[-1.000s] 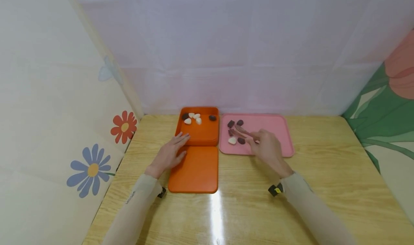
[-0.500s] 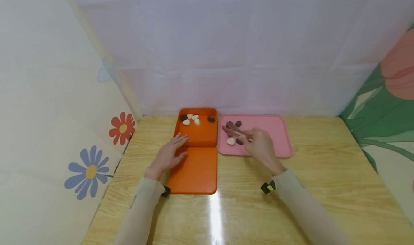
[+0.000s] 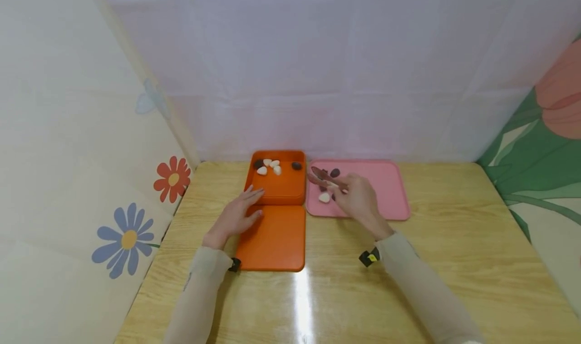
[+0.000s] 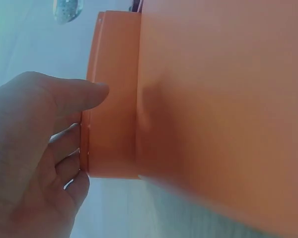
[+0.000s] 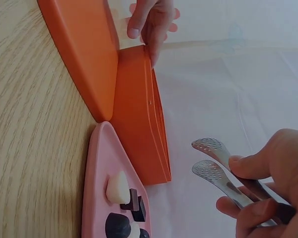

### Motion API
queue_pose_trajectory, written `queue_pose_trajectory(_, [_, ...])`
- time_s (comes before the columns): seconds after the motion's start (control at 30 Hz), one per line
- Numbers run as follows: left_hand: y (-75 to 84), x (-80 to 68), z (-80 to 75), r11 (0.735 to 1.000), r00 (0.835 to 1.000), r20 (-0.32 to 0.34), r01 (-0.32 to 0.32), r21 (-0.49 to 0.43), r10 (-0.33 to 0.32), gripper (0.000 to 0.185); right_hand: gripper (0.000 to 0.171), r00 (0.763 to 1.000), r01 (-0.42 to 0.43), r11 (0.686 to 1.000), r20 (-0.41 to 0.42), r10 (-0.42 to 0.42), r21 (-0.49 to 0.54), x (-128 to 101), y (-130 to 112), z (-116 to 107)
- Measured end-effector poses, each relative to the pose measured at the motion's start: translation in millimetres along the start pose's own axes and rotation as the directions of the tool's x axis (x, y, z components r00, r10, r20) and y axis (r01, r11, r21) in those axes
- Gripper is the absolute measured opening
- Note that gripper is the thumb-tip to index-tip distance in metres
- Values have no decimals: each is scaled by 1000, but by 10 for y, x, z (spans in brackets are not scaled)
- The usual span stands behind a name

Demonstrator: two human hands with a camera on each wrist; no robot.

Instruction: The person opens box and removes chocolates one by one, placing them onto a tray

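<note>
Our right hand [image 3: 358,200] pinches a pair of metal tongs [image 5: 216,166], their tips parted and empty, hovering over the left end of the pink tray [image 3: 386,182]. Our left hand [image 3: 236,215] lies flat with straight fingers against the near wall of the orange box [image 3: 278,185], above its lid [image 3: 274,238]. The tongs' long axis runs from our hand up and leftward; the white piece [image 3: 324,197] and dark pieces [image 3: 335,173] sit just under and beside the tips, nearer our right hand. We can read no writing or labels.
</note>
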State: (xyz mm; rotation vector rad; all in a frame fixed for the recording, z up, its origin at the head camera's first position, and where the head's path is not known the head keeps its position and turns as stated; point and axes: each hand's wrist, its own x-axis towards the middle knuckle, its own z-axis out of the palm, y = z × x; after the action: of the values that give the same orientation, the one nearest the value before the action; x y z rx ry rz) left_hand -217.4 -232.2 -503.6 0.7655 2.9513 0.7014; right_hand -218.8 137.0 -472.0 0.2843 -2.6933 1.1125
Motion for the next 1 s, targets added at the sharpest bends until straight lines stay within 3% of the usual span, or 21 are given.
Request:
queue_pose_trajectory(0.33, [57,-3,36,999,998,-38,47,20,-46,54,30,998,62,998,-8,-62,9,82,-123,116])
queue_pose_trajectory(0.6, [87,-8,54,999,998,-65,23,26,-21,54,28,994,106,994,-22,-106,0,177,-191,195])
queue_pose_trajectory(1.0, [119,7,89,995,996,-61,70,65,-66,60,30,997,65,998,37,-65,8,454,-378,371])
